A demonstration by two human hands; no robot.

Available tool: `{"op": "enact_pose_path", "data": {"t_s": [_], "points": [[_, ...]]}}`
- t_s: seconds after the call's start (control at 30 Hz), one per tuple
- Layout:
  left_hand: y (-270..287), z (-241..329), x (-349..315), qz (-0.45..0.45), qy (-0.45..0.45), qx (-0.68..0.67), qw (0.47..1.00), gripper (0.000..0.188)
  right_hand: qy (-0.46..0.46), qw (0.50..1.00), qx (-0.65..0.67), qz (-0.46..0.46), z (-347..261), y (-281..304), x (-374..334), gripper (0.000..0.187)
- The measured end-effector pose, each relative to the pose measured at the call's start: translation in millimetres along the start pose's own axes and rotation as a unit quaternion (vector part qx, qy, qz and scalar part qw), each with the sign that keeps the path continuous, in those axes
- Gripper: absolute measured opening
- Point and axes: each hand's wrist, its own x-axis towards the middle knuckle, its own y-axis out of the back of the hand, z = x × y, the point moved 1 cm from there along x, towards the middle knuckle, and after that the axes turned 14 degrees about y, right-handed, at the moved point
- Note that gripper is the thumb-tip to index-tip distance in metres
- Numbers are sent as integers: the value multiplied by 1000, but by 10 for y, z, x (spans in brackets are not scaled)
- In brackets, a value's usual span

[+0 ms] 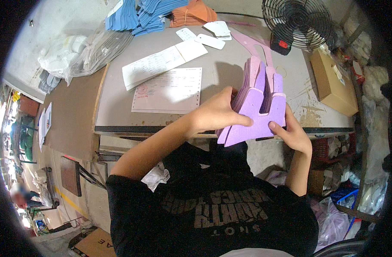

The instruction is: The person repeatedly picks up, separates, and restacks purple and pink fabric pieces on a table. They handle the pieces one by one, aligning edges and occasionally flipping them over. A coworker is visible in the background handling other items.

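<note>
A thick stack of purple cut pieces [254,124], U-shaped with two upright prongs and a slot between them, is held up over the table's front edge. The upper part of the stack looks pinker, and its layered edges show on the left. My left hand [221,110] grips it from the left, thumb flat on the front piece and fingers hidden behind. My right hand [293,133] holds the right side, thumb on the front face. Just beyond the stack, a pink flat piece with long arms [251,43] lies on the table.
The grey table [221,79] carries a printed sheet [166,96], a writing pad [166,64] and white tags [211,41]. Blue [151,15] and orange [194,13] cut-piece stacks lie at the back. A black fan [296,21] and cardboard box [335,83] stand right; plastic bags [76,53] left.
</note>
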Motion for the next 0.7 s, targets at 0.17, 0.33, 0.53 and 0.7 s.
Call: {"op": "enact_pose_path", "data": {"t_s": [0.17, 0.33, 0.53, 0.7], "points": [[-138, -20, -129, 47, -96, -80, 991, 96, -6, 999, 38, 23, -38, -25, 0, 86], [40, -57, -96, 216, -297, 55, 928, 100, 156, 979, -61, 118, 3, 6, 210, 95], [-14, -152, 165, 285, -276, 125, 909, 117, 208, 957, 155, 130, 288, -198, 597, 124], [-42, -143, 350, 337, -280, 185, 880, 131, 122, 922, 317, 185, 461, -320, 598, 117]]}}
